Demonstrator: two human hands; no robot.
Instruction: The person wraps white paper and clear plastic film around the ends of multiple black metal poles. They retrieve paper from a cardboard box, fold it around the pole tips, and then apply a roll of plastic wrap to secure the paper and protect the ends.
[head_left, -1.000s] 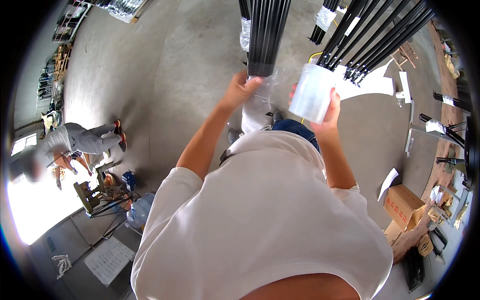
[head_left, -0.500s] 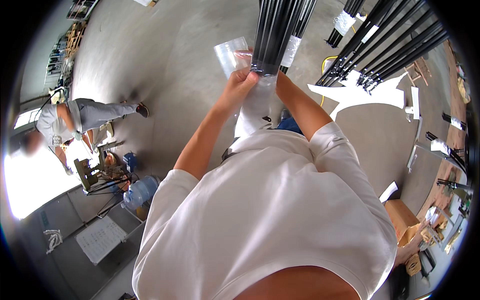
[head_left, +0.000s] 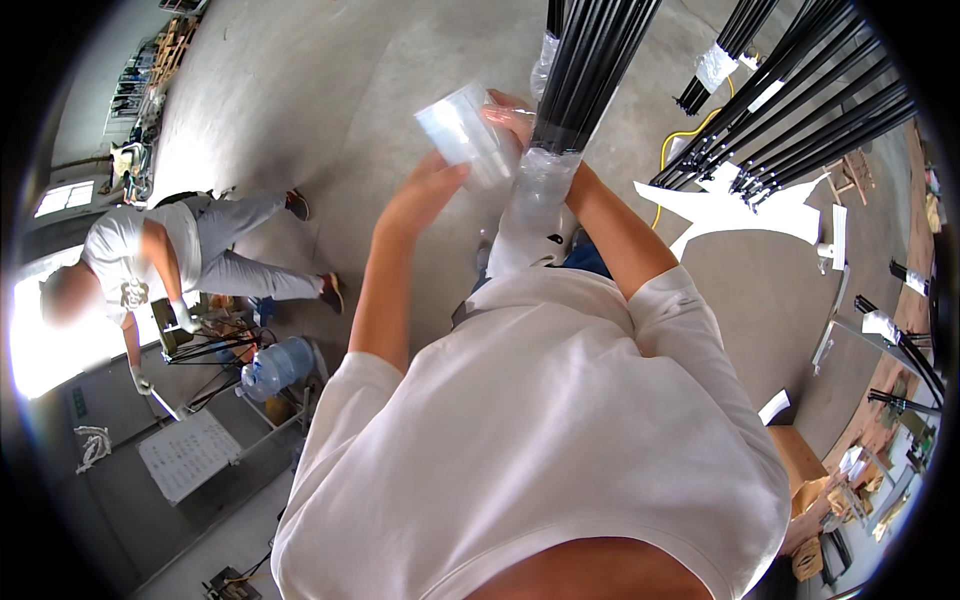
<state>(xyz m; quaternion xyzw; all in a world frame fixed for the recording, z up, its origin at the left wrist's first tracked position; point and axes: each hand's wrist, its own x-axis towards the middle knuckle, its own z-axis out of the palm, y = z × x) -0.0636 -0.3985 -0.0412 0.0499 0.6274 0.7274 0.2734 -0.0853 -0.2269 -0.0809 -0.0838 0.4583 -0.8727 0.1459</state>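
Bare concrete floor (head_left: 330, 110), a co-worker (head_left: 170, 260) bent over gear at the left — in front, a bundle of black rods (head_left: 590, 70) stands partly sleeved in clear wrap (head_left: 535, 205). The left hand (head_left: 425, 195) and right hand (head_left: 510, 115) both grip a roll of film (head_left: 462, 135) beside it; upper rods look bare — wrapping seems midway

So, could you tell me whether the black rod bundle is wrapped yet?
Partly: clear plastic wrap covers the black rod bundle only near both hands.
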